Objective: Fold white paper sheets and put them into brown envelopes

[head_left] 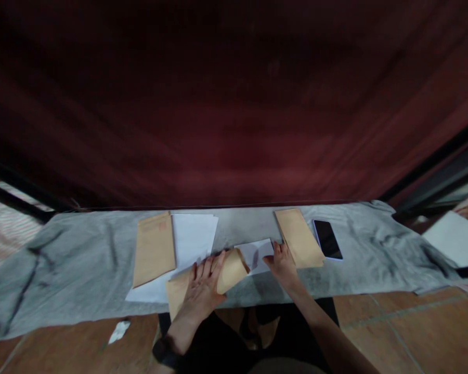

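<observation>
My left hand point(203, 286) lies flat on a brown paper envelope point(234, 270), fingers stretched out and pressing it against the cloth. The envelope's mouth gapes on its right side. At that mouth lies a white sheet of paper point(256, 253), its left end hidden by the envelope or just inside it; I cannot tell which. My right hand point(283, 266) grips the right end of this paper between thumb and fingers. Just beyond the right hand is a stack of brown envelopes point(301, 239).
Grey cloth point(359, 249) covers the narrow table. Another brown envelope pile point(155, 249) rests partly on white sheets point(193, 234) at the left. A phone point(328, 239) lies right of the stack. A dark red curtain point(234, 130) hangs behind; tiled floor point(413, 332) shows below.
</observation>
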A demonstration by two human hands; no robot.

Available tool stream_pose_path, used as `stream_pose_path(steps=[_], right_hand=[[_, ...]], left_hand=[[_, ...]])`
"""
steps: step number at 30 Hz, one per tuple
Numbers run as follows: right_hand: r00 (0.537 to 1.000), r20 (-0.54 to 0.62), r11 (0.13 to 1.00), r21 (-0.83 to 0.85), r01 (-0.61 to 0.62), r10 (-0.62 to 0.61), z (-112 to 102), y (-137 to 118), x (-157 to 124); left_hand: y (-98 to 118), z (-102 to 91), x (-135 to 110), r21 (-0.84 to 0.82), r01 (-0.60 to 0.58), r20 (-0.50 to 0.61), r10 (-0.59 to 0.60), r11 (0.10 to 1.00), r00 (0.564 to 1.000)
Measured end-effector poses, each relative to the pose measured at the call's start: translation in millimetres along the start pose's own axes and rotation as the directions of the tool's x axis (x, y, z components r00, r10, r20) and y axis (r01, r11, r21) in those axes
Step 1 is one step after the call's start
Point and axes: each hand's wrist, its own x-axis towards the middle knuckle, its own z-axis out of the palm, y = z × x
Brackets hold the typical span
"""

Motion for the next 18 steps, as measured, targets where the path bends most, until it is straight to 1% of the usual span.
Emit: stream_pose_path(steps=[2,3,7,11,14,18], right_hand=[[0.999,0.019,0.999,-0.026,-0.025,0.026,2,-3,3],[0.999,0.027,0.999,-0.002,-0.042,0.042,2,-4,5],[0.993,0.049,0.974,0.195,-0.111,0.104,1,-4,12],[0.992,0.043,0.942,0.313,-0.124,0.116,-2,-2,13],[0.993,0.023,0.894,0.434,-0.115,0.116,-9,1,15],[0.993,-0.004,0.800,0.593,-0.089,0.114,-25,5,20]], left_hand=[[-1,-1.8,-2,-0.012,0.020,0.011,-0.020,1.000,1.000],[-2,-2.6,-3,-0.018,0.028,0.017,-0.027,0.999,0.999],[-5,-3.5,-4,-0.020,0.045,0.029,-0.045,0.999,0.999],[-7,-2.6,-4,-0.011,0.056,0.029,-0.055,0.998,0.998],[-8,-2.8,-5,-0.028,0.049,0.027,-0.048,0.998,0.999],[-9,-1.9,-4,-0.047,0.042,0.032,-0.041,0.998,0.999]])
